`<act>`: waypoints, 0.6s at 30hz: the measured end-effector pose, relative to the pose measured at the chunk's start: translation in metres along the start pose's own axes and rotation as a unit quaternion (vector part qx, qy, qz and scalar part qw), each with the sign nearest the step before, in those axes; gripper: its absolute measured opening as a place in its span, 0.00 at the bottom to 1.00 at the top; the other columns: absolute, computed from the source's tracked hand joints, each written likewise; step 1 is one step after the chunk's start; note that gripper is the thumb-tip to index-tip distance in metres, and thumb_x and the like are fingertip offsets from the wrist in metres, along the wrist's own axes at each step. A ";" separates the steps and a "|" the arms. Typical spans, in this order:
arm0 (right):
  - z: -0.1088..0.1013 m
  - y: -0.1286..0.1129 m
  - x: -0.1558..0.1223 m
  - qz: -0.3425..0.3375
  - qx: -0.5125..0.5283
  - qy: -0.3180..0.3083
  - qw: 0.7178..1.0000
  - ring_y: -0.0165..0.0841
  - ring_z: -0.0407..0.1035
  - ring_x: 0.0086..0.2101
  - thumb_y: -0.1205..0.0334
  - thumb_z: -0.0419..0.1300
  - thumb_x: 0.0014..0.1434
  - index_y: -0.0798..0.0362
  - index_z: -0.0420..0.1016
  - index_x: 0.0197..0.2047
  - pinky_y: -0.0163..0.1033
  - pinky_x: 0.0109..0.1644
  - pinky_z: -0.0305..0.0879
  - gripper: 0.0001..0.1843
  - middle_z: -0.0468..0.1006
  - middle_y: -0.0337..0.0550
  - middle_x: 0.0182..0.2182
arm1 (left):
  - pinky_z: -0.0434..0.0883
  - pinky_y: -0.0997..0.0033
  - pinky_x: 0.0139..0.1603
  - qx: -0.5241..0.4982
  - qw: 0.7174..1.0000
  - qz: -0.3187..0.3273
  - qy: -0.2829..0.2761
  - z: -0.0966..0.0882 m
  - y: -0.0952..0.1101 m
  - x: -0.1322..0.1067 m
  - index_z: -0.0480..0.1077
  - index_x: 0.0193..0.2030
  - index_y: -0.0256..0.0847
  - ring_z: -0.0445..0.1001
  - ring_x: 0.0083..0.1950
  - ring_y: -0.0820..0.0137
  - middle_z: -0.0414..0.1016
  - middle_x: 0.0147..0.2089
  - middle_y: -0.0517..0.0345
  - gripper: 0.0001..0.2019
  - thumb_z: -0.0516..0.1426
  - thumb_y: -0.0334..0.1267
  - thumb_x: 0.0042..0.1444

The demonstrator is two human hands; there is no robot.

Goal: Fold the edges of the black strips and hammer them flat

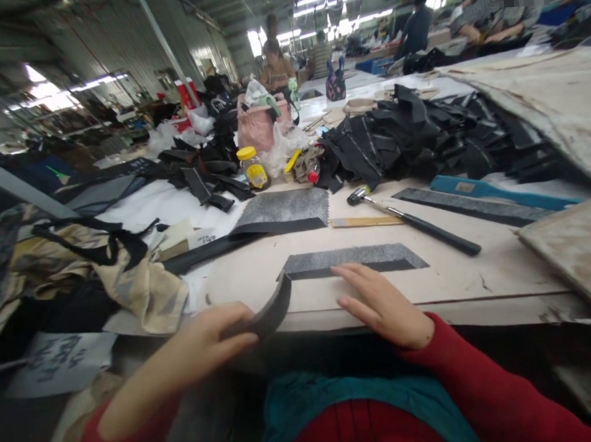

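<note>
My left hand (210,339) is closed around the end of a dark strip (273,309) that curves up off the table's front edge. My right hand (380,302) lies flat with its fingers stretched out on the board, touching the near edge of a grey felt piece (358,257). A second, larger grey felt piece (287,208) lies further back. Both sleeves are red.
A black-handled hammer (415,220) lies right of centre. Behind it a pile of black cut pieces (420,133), a yellow-lidded jar (252,167), a pink bag (260,126) and a blue strip (499,192). Crumpled cloth (103,266) sits at left. People work at far tables.
</note>
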State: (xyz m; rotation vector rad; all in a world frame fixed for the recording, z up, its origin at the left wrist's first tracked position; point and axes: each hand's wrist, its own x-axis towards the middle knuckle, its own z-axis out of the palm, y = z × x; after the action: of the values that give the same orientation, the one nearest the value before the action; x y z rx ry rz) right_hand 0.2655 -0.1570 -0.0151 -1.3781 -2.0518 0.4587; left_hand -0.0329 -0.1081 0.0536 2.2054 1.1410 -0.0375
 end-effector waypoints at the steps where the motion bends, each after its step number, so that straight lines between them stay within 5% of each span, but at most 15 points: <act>1: -0.002 -0.006 -0.005 -0.007 0.048 -0.015 0.999 0.40 0.58 0.55 0.52 0.48 0.61 0.53 0.57 0.60 0.49 0.57 0.56 0.27 0.63 0.53 0.56 | 0.63 0.74 0.37 0.005 1.000 0.021 -0.008 0.008 0.012 -0.001 0.68 0.35 0.43 0.67 0.37 0.69 0.71 0.35 0.60 0.10 0.53 0.46 0.56; 6: -0.016 -0.022 -0.030 -0.008 0.196 -0.087 0.977 0.40 0.48 0.60 0.49 0.57 0.54 0.50 0.49 0.64 0.49 0.61 0.47 0.38 0.54 0.50 0.62 | 0.61 0.78 0.35 -0.015 0.987 0.146 -0.070 0.036 0.058 -0.006 0.68 0.34 0.42 0.66 0.34 0.74 0.70 0.33 0.62 0.06 0.54 0.40 0.57; 9: -0.023 -0.023 -0.044 0.028 0.270 -0.136 0.953 0.38 0.62 0.51 0.51 0.60 0.52 0.49 0.56 0.62 0.45 0.56 0.56 0.36 0.68 0.48 0.51 | 0.60 0.78 0.33 -0.028 0.978 0.187 -0.082 0.047 0.070 -0.006 0.69 0.34 0.41 0.66 0.34 0.75 0.69 0.32 0.61 0.04 0.55 0.38 0.56; 11: -0.026 -0.023 -0.052 0.078 0.311 -0.192 0.928 0.34 0.68 0.38 0.53 0.60 0.52 0.49 0.64 0.56 0.39 0.45 0.63 0.28 0.73 0.41 0.38 | 0.60 0.79 0.33 -0.033 0.979 0.189 -0.071 0.054 0.072 -0.004 0.69 0.34 0.40 0.66 0.34 0.75 0.69 0.32 0.61 0.04 0.56 0.37 0.55; 14: -0.030 -0.019 -0.062 0.138 0.319 -0.266 0.899 0.29 0.64 0.27 0.54 0.60 0.52 0.51 0.73 0.40 0.33 0.30 0.62 0.13 0.71 0.36 0.26 | 0.61 0.79 0.33 -0.035 0.984 0.170 -0.045 0.061 0.068 0.002 0.69 0.34 0.39 0.67 0.34 0.74 0.70 0.33 0.61 0.03 0.57 0.35 0.54; 18: -0.039 -0.003 -0.070 0.165 0.260 -0.203 0.929 0.33 0.65 0.29 0.56 0.60 0.52 0.51 0.74 0.28 0.35 0.33 0.65 0.07 0.72 0.39 0.26 | 0.61 0.78 0.35 -0.011 0.990 0.140 -0.025 0.060 0.053 0.008 0.69 0.36 0.40 0.67 0.35 0.73 0.70 0.34 0.61 0.04 0.57 0.35 0.54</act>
State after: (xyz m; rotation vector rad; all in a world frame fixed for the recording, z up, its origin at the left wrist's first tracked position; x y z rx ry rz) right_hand 0.3077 -0.2250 -0.0046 -1.3634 -1.7904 1.4262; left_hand 0.0272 -0.1575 0.0315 2.3113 0.7916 0.0393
